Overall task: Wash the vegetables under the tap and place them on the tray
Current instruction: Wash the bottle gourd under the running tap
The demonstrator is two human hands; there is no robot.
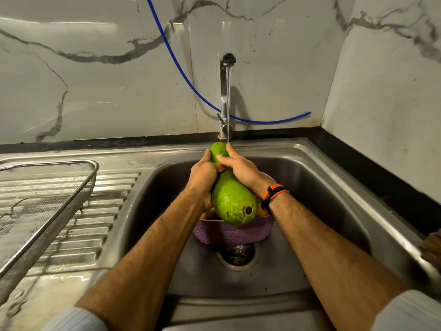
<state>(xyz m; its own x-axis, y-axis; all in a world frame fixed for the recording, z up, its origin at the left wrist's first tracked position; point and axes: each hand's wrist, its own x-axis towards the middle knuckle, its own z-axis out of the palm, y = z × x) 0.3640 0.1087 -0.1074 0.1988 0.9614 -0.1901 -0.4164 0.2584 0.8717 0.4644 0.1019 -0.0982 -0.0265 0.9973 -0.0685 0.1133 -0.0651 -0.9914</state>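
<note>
bottle gourd (232,199) held under tap (225,91) stream at 12 o'clock, left hand (204,175) & right hand (241,168) both wrapped round its neck. mesh tray (47,187) at 9 o'clock holds nothing yet; more veg left in purple basket (233,231).

dim warm light | glare on wall tiles (71,27) | wide-angle bending at edges | sharp focus

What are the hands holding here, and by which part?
Both hands grip the green gourd by its narrow neck: the left hand from the left, the right hand from the right, under the tap stream.
</note>
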